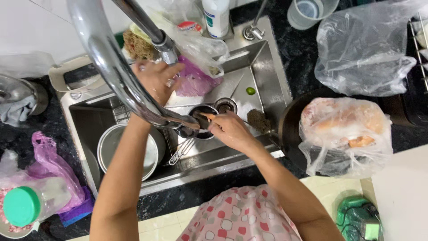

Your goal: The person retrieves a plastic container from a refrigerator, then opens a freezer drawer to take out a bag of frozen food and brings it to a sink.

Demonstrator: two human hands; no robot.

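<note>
My left hand [156, 80] reaches up into the steel sink [263, 58], just under the spout of a thin tap [164, 47], fingers apart and holding nothing I can make out. My right hand [229, 130] is closed at the rim of a small steel cup [203, 127] near the drain, pinching a small orange-tipped thing [206, 116]. A thick curved chrome faucet [107, 62] crosses in front of both hands and hides part of the cup.
A steel pot [104, 149] and a wire utensil [180, 151] lie in the sink, with a brown scrub pad [259, 120], a green bit [250, 91] and a purple bag [194, 82]. A bagged piece of meat [343, 127] sits in a dark pan on the right counter. A green-capped bottle [22, 206] stands at the left.
</note>
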